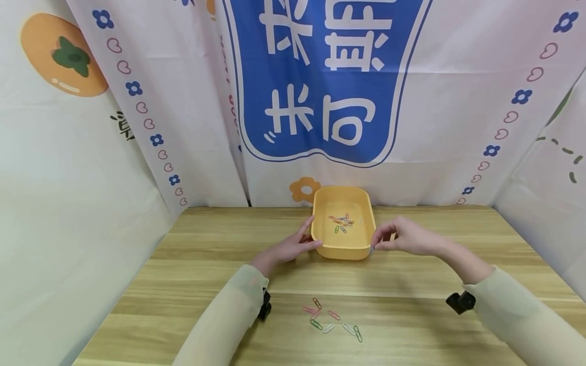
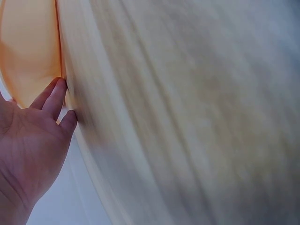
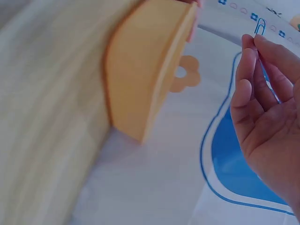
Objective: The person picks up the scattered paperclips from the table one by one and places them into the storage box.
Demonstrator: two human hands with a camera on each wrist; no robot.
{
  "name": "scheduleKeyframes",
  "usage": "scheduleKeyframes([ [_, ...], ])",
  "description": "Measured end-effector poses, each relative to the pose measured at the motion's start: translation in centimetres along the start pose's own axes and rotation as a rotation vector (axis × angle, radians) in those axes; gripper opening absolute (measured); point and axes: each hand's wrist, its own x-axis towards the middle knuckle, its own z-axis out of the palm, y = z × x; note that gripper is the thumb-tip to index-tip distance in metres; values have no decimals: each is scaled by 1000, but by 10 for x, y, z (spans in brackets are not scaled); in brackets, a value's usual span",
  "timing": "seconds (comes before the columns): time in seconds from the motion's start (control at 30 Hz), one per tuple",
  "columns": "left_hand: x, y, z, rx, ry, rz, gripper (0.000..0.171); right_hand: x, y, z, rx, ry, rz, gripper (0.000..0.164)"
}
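Note:
A blue paper clip [image 3: 260,26] is pinched between the thumb and fingertips of my right hand [image 1: 405,236], at the front right corner of a yellow plastic bin [image 1: 343,253]. My left hand [image 1: 293,246] touches the bin's left side with spread fingers. In the left wrist view, its extended fingers [image 2: 55,101] lie against the bin's wall near the tabletop. Several coloured paper clips [image 1: 343,221] lie on the bin's floor. Closer to me on the table are several loose paper clips, among them a green one [image 1: 316,324], a pink one [image 1: 334,315] and a white one [image 1: 349,329].
The wood-grain table [image 1: 192,284] ends at a hanging printed cloth [image 1: 284,173] just behind the bin. Similar cloth hangs on the left and right sides. A black wrist device [image 1: 460,302] sits on the right sleeve, another [image 1: 264,305] on the left.

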Motion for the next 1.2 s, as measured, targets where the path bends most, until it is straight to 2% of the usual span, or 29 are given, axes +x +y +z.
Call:
scheduleKeyframes([
  [0.3,-3,0,0,7,7,-17,87,29,-6,-21,-23,57,-8,4],
  [0.83,-5,1,-1,26,8,-23,86,94,20,-29,24,177,196,10],
  [1.2,-3,3,-2,-1,-2,-17,85,121,42,-27,50,266,247,12],
])
